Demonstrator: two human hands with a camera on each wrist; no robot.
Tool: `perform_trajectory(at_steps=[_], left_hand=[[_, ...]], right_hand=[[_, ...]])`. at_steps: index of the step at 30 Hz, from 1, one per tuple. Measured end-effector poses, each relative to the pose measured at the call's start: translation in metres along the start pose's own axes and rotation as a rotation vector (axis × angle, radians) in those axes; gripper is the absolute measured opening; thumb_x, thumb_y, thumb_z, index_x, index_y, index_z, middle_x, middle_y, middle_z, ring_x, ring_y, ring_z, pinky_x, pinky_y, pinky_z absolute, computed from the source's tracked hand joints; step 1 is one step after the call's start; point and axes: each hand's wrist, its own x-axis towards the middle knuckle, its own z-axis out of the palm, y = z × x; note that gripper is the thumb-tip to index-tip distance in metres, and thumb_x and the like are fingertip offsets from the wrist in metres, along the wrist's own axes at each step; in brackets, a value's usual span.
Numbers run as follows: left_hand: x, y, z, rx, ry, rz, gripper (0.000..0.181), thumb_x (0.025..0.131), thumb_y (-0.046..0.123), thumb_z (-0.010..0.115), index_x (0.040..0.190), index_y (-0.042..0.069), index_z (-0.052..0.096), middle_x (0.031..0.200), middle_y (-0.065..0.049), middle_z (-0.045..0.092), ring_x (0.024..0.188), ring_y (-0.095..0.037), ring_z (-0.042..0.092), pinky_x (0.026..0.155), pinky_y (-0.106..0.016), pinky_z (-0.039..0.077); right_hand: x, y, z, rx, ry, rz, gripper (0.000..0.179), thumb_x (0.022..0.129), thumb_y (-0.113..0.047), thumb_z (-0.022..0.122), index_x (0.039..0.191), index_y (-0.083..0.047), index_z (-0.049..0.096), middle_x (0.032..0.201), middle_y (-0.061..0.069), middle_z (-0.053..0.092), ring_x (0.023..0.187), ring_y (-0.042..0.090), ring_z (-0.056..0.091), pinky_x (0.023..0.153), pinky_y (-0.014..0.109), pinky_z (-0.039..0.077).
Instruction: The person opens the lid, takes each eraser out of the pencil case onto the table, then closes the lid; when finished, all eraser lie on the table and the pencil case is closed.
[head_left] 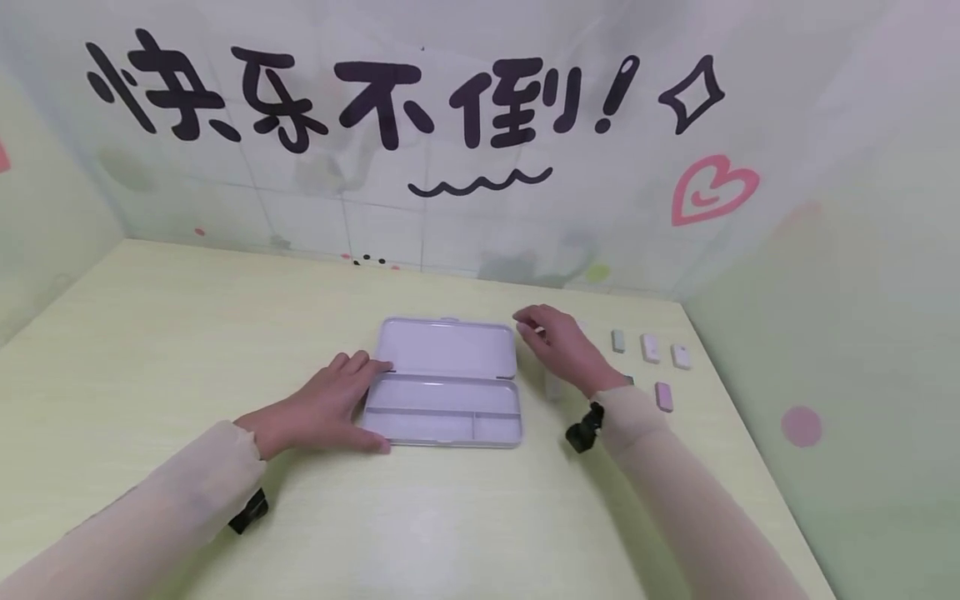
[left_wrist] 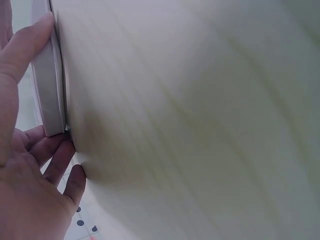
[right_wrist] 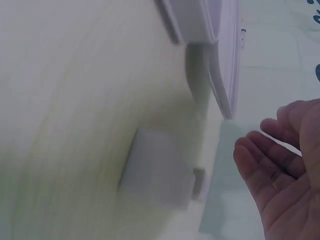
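A pale lilac pencil case [head_left: 446,392] lies on the table with its lid [head_left: 447,346] folded back. Dividers split its lower half into compartments. My left hand [head_left: 330,408] holds the case's left end, thumb along the front edge and index fingertip at the hinge. In the left wrist view, the thumb presses the case's side wall [left_wrist: 47,85] while other fingers reach round its corner. Just right of the lid hovers my right hand [head_left: 558,343], fingers loosely bent, with nothing visible in them. Below that hand stands a whitish block [head_left: 552,386], blurred in the right wrist view.
Several small eraser-like blocks lie at the right: a grey-green block [head_left: 618,340], a pale pink block [head_left: 650,347], a white block [head_left: 681,356] and a mauve block [head_left: 663,397]. Another is partly hidden by the right wrist. A printed wall sheet [head_left: 465,225] closes off the table's back.
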Motion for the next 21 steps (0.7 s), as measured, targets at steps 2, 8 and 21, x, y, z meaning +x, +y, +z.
perform_trajectory(at_steps=[2, 8, 21], left_hand=[[-0.001, -0.001, -0.001, -0.003, -0.008, 0.000, 0.103, 0.074, 0.058, 0.089, 0.149, 0.001, 0.047, 0.121, -0.009, 0.054, 0.107, -0.025, 0.044, 0.094, -0.043, 0.044], [-0.002, -0.001, 0.000, -0.003, -0.017, 0.007, 0.104, 0.075, 0.058, 0.088, 0.150, 0.000, 0.046, 0.122, -0.009, 0.053, 0.108, -0.024, 0.043, 0.094, -0.042, 0.043], [-0.002, 0.000, -0.001, -0.002, -0.016, 0.004, 0.108, 0.075, 0.057, 0.088, 0.153, -0.003, 0.043, 0.120, -0.010, 0.052, 0.107, -0.024, 0.042, 0.093, -0.041, 0.043]], right_hand=[[0.012, -0.002, 0.009, 0.010, 0.022, 0.020, 0.035, 0.110, -0.018, 0.052, 0.137, 0.001, 0.063, 0.130, 0.018, 0.069, 0.117, 0.033, 0.068, 0.101, 0.047, 0.056], [0.031, -0.005, 0.021, 0.064, 0.006, 0.143, 0.029, 0.108, -0.018, 0.056, 0.126, -0.002, 0.072, 0.118, 0.016, 0.074, 0.097, 0.026, 0.063, 0.087, 0.037, 0.051], [0.037, -0.007, 0.027, 0.260, -0.028, 0.283, 0.031, 0.107, -0.018, 0.056, 0.125, -0.001, 0.075, 0.134, 0.017, 0.071, 0.112, 0.025, 0.061, 0.096, 0.034, 0.047]])
